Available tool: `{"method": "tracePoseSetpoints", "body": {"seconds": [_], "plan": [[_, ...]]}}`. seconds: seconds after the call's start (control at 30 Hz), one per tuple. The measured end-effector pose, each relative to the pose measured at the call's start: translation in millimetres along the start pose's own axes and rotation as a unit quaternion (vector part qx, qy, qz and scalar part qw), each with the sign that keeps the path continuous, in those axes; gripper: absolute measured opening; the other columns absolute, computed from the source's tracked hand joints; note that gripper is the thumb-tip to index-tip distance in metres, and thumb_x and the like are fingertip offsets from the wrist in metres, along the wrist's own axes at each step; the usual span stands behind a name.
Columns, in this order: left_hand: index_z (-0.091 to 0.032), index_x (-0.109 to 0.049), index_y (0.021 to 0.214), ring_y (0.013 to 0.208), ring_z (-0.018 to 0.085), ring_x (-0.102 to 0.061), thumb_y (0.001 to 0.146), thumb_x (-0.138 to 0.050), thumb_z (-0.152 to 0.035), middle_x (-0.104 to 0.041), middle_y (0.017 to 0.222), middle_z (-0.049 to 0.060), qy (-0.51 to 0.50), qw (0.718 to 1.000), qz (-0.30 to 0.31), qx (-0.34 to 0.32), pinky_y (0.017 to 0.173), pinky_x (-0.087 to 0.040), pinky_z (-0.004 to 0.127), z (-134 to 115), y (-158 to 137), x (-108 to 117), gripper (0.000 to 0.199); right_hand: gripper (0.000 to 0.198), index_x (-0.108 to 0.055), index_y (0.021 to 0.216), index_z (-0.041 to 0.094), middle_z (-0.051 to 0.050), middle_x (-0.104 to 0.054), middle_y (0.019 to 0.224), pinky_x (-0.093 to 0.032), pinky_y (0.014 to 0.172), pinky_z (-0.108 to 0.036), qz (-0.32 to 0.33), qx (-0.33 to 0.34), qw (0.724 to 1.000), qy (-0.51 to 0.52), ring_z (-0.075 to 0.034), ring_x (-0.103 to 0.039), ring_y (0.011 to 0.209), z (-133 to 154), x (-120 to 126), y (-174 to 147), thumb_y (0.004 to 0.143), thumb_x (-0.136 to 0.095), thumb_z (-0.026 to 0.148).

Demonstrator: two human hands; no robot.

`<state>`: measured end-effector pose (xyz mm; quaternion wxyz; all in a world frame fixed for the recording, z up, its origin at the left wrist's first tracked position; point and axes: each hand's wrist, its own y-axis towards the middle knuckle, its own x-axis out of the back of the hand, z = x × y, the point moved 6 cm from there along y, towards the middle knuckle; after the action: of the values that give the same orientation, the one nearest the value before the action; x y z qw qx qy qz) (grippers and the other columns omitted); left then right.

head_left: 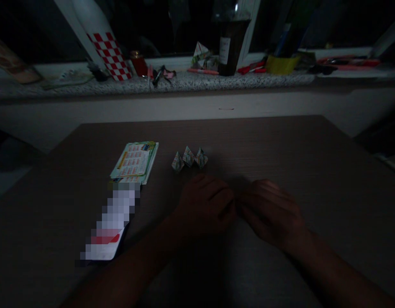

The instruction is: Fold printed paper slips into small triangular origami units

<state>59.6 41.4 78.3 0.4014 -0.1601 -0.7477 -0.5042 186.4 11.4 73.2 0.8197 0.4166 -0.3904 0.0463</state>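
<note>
My left hand (210, 201) is curled low over the dim table, its fingers bent inward. Facing it, my right hand (271, 209) has its fingers pressed together, and the fingertips of the two hands nearly meet. Whatever they pinch, if anything, is hidden by the fingers and the dark. Just beyond my left hand stand small folded paper pieces with pointed tops: a left one (177, 162), a middle one (188, 157) and a right one (201, 158). To their left lies a stack of printed paper sheets (133, 160) with calendar-like grids.
A lit phone (110, 226), its screen blurred out, lies left of my left forearm on the brown table (280, 141). Along the granite sill (184, 83) stand a red-checked bottle (110, 55), a small red jar (138, 64), a dark cup (234, 47) and a yellow container (282, 64).
</note>
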Motion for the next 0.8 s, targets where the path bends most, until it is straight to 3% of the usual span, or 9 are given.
{"method": "tracePoseSetpoints", "body": {"seconds": [0.23, 0.6, 0.8], "plan": [[-0.018, -0.061, 0.073, 0.082, 0.019, -0.058, 0.082, -0.053, -0.022, -0.068, 0.080, 0.005, 0.027, 1.000, 0.005, -0.011, 0.078, -0.041, 0.035, 2, 2, -2, 0.013, 0.016, -0.066, 0.091, 0.017, -0.005, -0.069, 0.075, -0.050, 0.068, -0.036, 0.002, 0.015, 1.000, 0.003, -0.018, -0.063, 0.069, 2, -4, -1, 0.080, -0.063, 0.007], [-0.017, -0.060, 0.073, 0.079, 0.018, -0.060, 0.077, -0.056, -0.018, -0.068, 0.076, 0.003, 0.051, 0.997, -0.051, 0.006, 0.077, -0.042, 0.035, 14, 0, 1, 0.006, 0.024, -0.066, 0.097, 0.017, -0.006, -0.071, 0.076, -0.053, 0.067, -0.037, -0.041, 0.021, 0.999, 0.000, -0.019, -0.065, 0.068, 3, 6, 0, 0.076, -0.066, 0.004], [-0.017, -0.060, 0.072, 0.077, 0.019, -0.062, 0.075, -0.057, -0.019, -0.068, 0.077, 0.004, 0.072, 0.996, -0.050, 0.035, 0.076, -0.044, 0.034, 25, 1, 6, 0.005, 0.022, -0.066, 0.094, 0.014, -0.009, -0.071, 0.078, -0.054, 0.069, -0.039, -0.047, 0.015, 0.999, 0.000, -0.021, -0.065, 0.071, 0, 12, -1, 0.074, -0.066, 0.003]]}}
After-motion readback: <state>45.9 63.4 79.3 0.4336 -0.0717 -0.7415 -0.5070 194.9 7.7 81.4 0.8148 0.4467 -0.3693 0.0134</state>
